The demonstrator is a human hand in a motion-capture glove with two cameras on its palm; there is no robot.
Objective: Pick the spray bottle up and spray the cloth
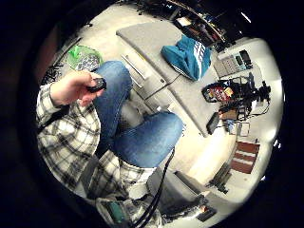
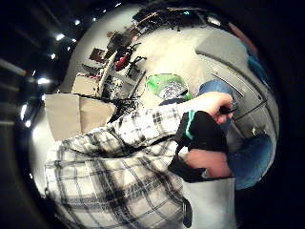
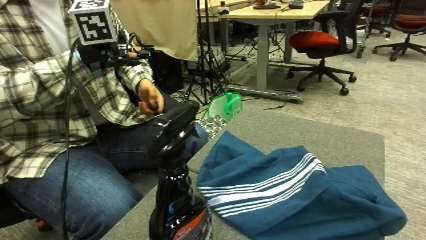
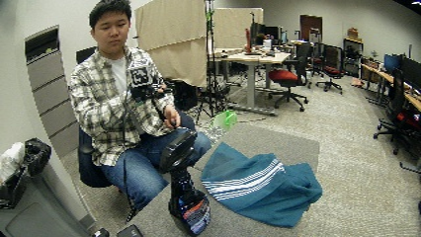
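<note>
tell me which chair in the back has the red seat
The office chair beside the wooden desk has a red seat; the person's own chair is dark.

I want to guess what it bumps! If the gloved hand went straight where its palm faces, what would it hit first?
Probably the person's own jeans, near the bare hand. The gloved hand is up at the chest; spray bottle and cloth lie aside. Depth is unclear.

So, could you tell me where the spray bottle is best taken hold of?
Probably the narrow neck under the black trigger head of the spray bottle. It stands upright at the table edge, cloth beside it, so coming from the person's side looks clearest.
</note>
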